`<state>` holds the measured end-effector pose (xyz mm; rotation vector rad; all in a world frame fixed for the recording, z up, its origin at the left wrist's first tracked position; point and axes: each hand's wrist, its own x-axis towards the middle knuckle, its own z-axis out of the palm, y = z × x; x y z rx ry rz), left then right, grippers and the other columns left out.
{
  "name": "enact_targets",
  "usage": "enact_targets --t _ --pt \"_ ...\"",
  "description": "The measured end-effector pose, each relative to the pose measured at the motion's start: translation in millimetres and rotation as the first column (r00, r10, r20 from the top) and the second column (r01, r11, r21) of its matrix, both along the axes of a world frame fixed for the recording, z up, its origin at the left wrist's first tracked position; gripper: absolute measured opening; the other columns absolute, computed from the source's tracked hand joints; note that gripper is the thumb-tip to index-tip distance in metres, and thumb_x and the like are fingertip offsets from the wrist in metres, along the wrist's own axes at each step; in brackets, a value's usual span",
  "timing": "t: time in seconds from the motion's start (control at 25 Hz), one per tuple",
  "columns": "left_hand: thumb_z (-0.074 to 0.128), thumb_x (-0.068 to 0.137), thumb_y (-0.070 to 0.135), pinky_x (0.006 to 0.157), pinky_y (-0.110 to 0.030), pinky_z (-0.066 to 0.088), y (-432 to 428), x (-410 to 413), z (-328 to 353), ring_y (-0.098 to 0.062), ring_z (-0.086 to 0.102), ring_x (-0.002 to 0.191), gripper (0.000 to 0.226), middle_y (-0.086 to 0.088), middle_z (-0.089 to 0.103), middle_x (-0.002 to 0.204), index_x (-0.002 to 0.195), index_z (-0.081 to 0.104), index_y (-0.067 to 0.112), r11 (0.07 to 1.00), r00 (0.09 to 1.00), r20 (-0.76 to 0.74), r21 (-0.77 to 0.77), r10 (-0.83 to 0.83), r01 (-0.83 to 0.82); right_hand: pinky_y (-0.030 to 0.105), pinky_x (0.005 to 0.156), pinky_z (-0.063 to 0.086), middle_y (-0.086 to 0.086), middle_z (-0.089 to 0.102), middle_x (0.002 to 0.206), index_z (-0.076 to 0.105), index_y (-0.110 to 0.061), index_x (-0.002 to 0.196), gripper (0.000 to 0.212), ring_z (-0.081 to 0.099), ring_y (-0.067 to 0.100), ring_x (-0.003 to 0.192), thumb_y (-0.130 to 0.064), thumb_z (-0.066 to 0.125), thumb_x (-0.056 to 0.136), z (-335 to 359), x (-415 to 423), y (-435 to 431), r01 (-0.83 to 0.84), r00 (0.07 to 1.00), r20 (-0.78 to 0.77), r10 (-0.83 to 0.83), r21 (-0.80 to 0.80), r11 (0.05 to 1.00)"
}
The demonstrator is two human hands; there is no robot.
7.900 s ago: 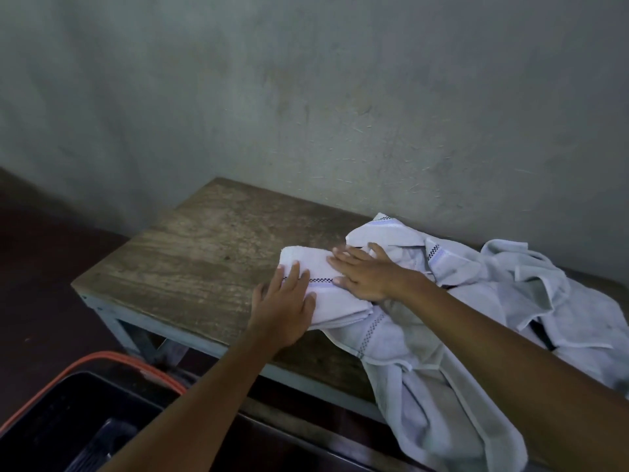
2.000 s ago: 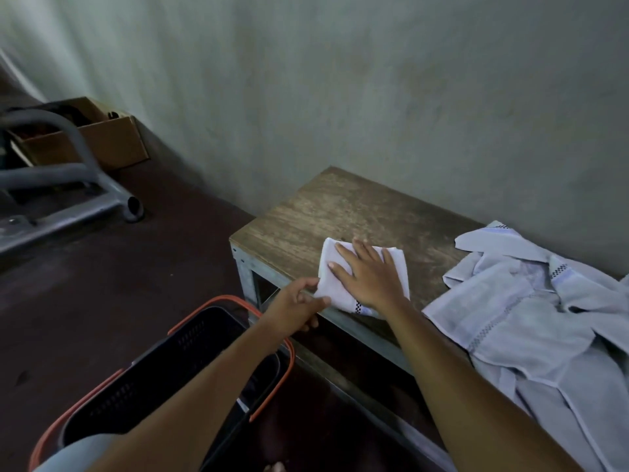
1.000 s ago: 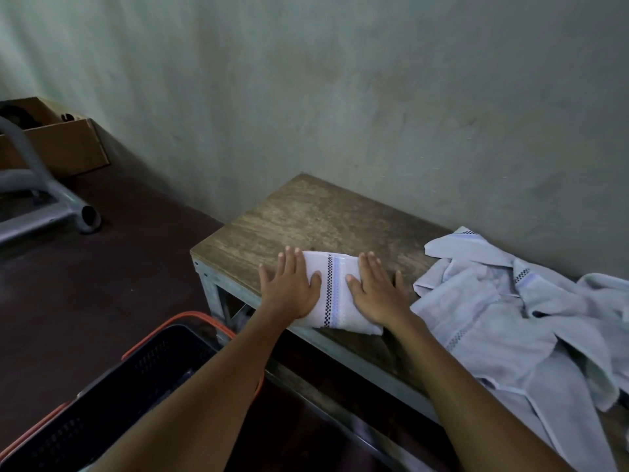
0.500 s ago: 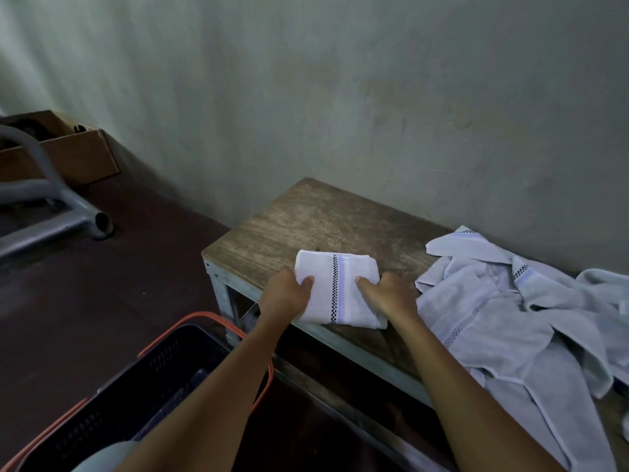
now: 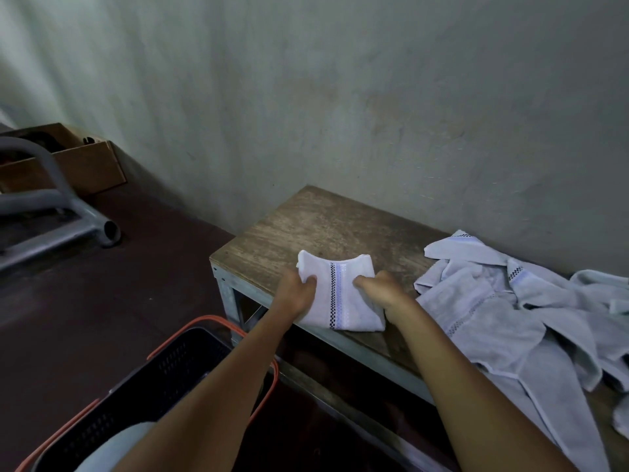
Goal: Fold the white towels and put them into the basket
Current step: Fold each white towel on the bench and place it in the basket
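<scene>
A folded white towel [image 5: 340, 294] with a blue and checkered stripe is held just above the front left part of the wooden bench [image 5: 326, 226]. Its far edge curls upward. My left hand [image 5: 296, 294] grips its left side and my right hand [image 5: 384, 291] grips its right side. A heap of unfolded white towels [image 5: 510, 311] lies on the bench to the right, partly hanging over the front edge. The black basket with an orange rim [image 5: 163, 376] stands on the floor at lower left, partly hidden by my left arm.
A plastered wall runs close behind the bench. On the dark floor at far left lie a grey metal tube frame [image 5: 58, 212] and a cardboard box [image 5: 78, 161]. A pale cloth patch [image 5: 112, 447] shows at the bottom left edge.
My hands went from pressing flat on the folded towel to gripping both its sides. The towel now lifts off the bench and bends in the middle.
</scene>
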<state>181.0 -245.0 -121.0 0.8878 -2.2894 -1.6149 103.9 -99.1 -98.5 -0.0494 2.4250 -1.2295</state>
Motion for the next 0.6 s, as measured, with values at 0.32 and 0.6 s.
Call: enact_targets --t 0.32,0.6 --pt "0.051 0.093 0.021 0.070 -0.033 0.048 33.7 62.3 85.9 -0.022 0.060 0.082 0.030 -0.012 0.062 0.104 0.119 0.052 0.006 0.951 0.980 -0.193 0.310 0.051 0.012 0.033 0.080 0.042 0.007 0.054 0.112 0.047 -0.010 0.121 0.039 0.054 0.024 0.097 -0.038 0.049 0.093 82.3 59.8 41.5 0.116 0.991 -0.030 -0.128 -0.262 0.958" --pt "0.050 0.094 0.021 0.073 -0.028 0.040 50.7 149.4 147.0 -0.019 0.054 0.089 0.030 -0.010 0.057 0.105 0.117 0.050 0.002 0.988 0.895 -0.422 0.105 0.144 -0.110 0.030 0.070 0.040 0.003 0.060 0.097 0.054 -0.012 0.106 0.027 0.057 0.021 0.089 -0.034 0.051 0.091 144.1 149.0 46.3 0.004 0.923 -0.358 -0.143 -0.363 0.932"
